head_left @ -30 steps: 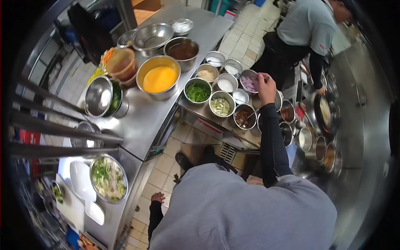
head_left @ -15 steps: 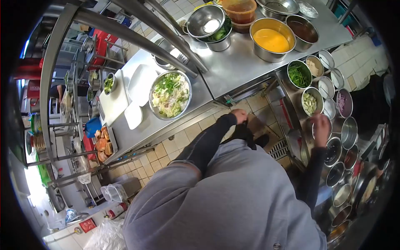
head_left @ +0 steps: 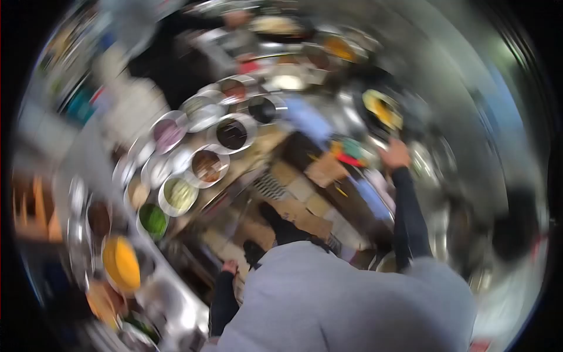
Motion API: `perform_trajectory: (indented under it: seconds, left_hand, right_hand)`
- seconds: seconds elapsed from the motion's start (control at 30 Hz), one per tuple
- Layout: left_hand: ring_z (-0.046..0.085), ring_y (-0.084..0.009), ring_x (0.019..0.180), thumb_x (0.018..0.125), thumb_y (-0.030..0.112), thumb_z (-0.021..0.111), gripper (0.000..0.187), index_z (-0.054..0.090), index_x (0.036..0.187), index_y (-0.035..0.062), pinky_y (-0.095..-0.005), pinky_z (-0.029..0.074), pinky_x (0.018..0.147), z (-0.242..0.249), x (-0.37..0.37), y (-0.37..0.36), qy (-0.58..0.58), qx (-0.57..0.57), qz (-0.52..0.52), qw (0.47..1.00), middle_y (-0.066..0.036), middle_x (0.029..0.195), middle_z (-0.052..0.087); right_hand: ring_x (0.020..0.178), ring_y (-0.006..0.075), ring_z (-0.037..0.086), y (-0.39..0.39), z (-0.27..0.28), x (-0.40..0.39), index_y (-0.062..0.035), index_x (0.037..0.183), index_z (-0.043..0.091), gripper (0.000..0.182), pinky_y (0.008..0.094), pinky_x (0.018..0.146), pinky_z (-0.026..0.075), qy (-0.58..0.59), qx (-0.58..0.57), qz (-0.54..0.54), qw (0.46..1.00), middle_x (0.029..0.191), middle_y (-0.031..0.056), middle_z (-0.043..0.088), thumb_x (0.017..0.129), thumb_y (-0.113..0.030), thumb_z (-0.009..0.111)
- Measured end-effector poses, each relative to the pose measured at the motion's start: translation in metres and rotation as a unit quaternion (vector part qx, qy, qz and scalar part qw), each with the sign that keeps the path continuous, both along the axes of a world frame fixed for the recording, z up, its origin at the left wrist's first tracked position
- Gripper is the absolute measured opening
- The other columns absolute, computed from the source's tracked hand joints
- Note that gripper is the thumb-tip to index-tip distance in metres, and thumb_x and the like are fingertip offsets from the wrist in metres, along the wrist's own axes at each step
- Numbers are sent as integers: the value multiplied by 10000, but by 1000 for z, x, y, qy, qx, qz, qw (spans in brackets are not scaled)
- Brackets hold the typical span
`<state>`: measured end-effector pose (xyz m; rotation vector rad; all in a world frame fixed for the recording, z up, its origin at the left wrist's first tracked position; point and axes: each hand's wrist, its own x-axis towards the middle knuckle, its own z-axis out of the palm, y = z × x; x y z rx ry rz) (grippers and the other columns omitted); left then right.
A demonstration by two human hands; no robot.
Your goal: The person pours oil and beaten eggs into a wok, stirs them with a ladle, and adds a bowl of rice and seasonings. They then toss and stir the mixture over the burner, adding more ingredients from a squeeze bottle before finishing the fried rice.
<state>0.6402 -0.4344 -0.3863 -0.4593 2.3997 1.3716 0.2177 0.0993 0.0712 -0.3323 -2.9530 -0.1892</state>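
- Steel counter [head_left: 182, 299]: the broadest surface near me, well apart from the dark pan [head_left: 375, 76], below it and to its left.
- Co-worker [head_left: 176, 64] in dark clothing: beyond my tubs, up and left of the dark pan, one of that person's hands [head_left: 237, 19] near a second pan [head_left: 303, 32] of pale food; motion blur hides the details.
- Metal pot [head_left: 145, 271] of orange-yellow liquid: on the counter, far down and left of the dark pan.
- Round metal tubs [head_left: 251, 138]: clustered left of the dark pan, with chopped greens [head_left: 153, 222], pale cut pieces [head_left: 180, 195] and purple bits [head_left: 168, 134] among their contents.
- My right hand [head_left: 396, 154]: at the dark pan's near edge; too blurred to tell whether my fingers are closed on anything.
- My left hand [head_left: 230, 267]: low beside me, well below and left of the dark pan; I cannot tell whether it is open or curled.
- Yellow food [head_left: 381, 108] with a darker middle: inside the dark pan, just beyond my right hand.
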Motion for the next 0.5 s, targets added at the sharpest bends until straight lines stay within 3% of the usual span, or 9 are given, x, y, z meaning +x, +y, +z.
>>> perform_trajectory:
  seconds: [0.03, 0.1, 0.13, 0.2, 0.23, 0.3, 0.37, 0.47, 0.5]
  left_hand:
    - [586, -217, 854, 896, 88, 517, 129, 555, 1013, 51, -315, 481, 783, 42, -24, -2, -158, -75, -47, 983, -88, 908, 623]
    - [634, -285, 892, 868, 244, 570, 287, 596, 1086, 59, -379, 515, 819, 19, -32, -22, -188, -75, -84, 976, -153, 998, 648]
    - [634, -285, 892, 868, 244, 570, 287, 596, 1086, 59, -379, 515, 819, 37, -53, -30, -177, -90, -103, 975, -153, 998, 648]
    - [579, -222, 794, 869, 12, 517, 62, 523, 899, 66, -359, 491, 639, 93, -83, -35, -250, 183, 97, 946, -85, 846, 602]
    - [579, -222, 794, 869, 12, 517, 62, 523, 899, 66, -359, 491, 639, 106, -104, -37, -236, 165, 86, 954, -85, 846, 602]
    - [604, -220, 759, 852, -11, 524, 134, 551, 964, 59, -381, 531, 560, 121, -134, -46, -196, 280, 168, 925, -74, 845, 600]
    - [595, -216, 736, 864, -27, 514, 114, 531, 936, 59, -374, 516, 550, 138, -156, -39, -124, 224, 142, 956, -73, 851, 595]
    - [579, -201, 673, 887, 35, 543, 72, 508, 924, 86, -359, 469, 488, 146, -181, -41, -178, 238, 146, 944, -56, 834, 587]
    - [579, -201, 673, 887, 35, 543, 72, 508, 924, 86, -359, 469, 488, 156, -185, -34, -175, 234, 146, 945, -56, 834, 587]
  right_hand:
    - [1182, 384, 485, -5, 24, 12, -143, 1260, 534, 696, 543, 963, 391, -87, -22, -113, 990, 1280, 153, 506, 744, -600, 634]
    - [1219, 380, 453, 8, 16, 28, -142, 1311, 443, 792, 563, 945, 386, -140, -55, -197, 969, 1331, 180, 440, 707, -596, 681]
    - [1211, 413, 472, 22, 3, 30, -119, 1377, 368, 853, 505, 947, 430, -154, -81, -194, 965, 1352, 232, 435, 726, -597, 641]
    - [1104, 425, 548, 52, -28, 27, -39, 1285, 411, 590, 473, 924, 447, -92, -182, -158, 966, 1194, 295, 546, 820, -365, 571]
    - [1055, 430, 574, 58, -38, 24, -13, 1249, 422, 496, 466, 912, 453, -68, -232, -153, 958, 1123, 305, 584, 844, -277, 532]
    - [1029, 437, 579, 58, -46, 18, 30, 1201, 432, 403, 478, 897, 457, -60, -236, -125, 962, 1081, 323, 589, 843, -155, 456]
    - [994, 464, 578, 69, -65, -8, 47, 1076, 510, 308, 464, 884, 458, 0, -238, -38, 971, 971, 333, 602, 816, -106, 450]
    - [786, 403, 643, 86, -70, -26, 35, 946, 552, 218, 458, 726, 508, 104, -301, -56, 946, 761, 249, 617, 833, -123, 450]
    - [707, 392, 650, 94, -55, -22, 56, 965, 531, 253, 455, 648, 514, 74, -425, -75, 899, 740, 262, 623, 839, -154, 466]
